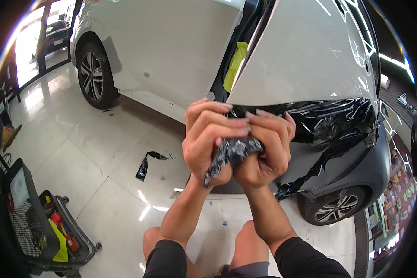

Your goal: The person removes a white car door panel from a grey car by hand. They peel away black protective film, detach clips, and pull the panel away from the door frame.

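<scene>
Hands pressed together at chest height, left hand [207,139] and right hand [264,148] both clamped on crumpled black film wad [234,150], bunching it tight, likely to keep peeled strip from re-sticking. Torn black film [329,123] hangs off white car door [306,55] lower edge. Loose scrap [147,163] on glossy floor [78,153], tool cart [46,227] near floor's left edge.

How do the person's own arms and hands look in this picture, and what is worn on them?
Both forearms are bare from elbow to wrist. The left hand and right hand wear no gloves, and no rings, watch or bracelet can be seen. The fingernails are fairly long and pale. Dark, black-looking cloth shows at the lower edge beside the bare knees; whether it is sleeve or shorts is unclear.
</scene>
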The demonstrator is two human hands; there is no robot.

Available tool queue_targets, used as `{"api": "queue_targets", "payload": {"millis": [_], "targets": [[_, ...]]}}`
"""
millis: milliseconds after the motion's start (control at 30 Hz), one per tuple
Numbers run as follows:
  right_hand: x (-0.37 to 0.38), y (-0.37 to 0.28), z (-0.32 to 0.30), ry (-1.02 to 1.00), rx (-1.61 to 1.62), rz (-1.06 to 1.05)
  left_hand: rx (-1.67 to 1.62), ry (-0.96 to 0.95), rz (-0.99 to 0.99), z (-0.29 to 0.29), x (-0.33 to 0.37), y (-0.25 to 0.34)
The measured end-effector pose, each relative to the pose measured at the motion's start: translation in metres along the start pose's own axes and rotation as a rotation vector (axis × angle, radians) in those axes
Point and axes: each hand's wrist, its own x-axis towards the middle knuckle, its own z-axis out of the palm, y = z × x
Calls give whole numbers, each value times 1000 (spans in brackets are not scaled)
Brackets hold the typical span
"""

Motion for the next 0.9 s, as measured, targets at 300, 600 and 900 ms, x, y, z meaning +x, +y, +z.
{"api": "queue_targets", "payload": {"millis": [300, 600, 900], "targets": [[-37, 10, -19, -21, -33, -39, 64, -361, -10, -33, -9, 28], [-66, 28, -42, -60, 144, -70, 311, -292, -297, -22, -58, 81], [-35, 7, -61, -122, 282, 48, 321, -364, -278, -19, -28, 103]]}}
